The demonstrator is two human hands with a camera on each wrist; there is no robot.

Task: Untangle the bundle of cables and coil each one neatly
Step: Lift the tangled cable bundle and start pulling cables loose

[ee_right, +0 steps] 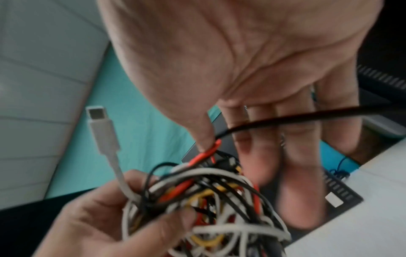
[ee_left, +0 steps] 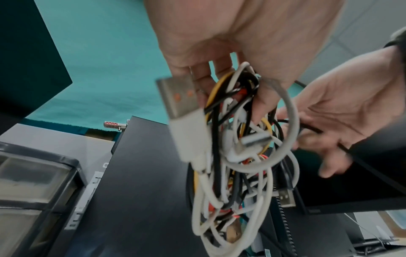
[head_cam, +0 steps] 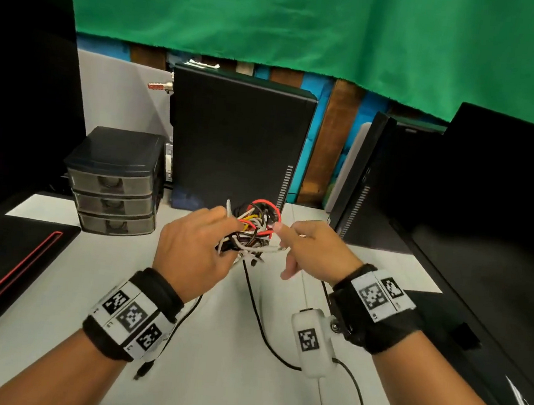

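A tangled bundle of white, black, red and yellow cables (head_cam: 253, 230) is held above the white table (head_cam: 209, 386). My left hand (head_cam: 211, 229) grips the bundle (ee_left: 237, 156) from the left, fingers curled round it. A white USB plug (ee_left: 178, 97) sticks out beside those fingers. My right hand (head_cam: 307, 248) is at the bundle's right side with its fingers straight. In the right wrist view its thumb tip touches a red cable (ee_right: 206, 153) on top of the bundle (ee_right: 219, 200). A black cable (ee_right: 285, 120) runs across the right fingers. A white plug (ee_right: 98, 121) points upward.
A black computer tower (head_cam: 235, 140) stands just behind the hands. A small dark drawer unit (head_cam: 114, 184) is at the left. Dark monitors flank both sides. A black pad with a red stripe (head_cam: 7, 275) lies front left. A black cable (head_cam: 255, 305) trails over the table.
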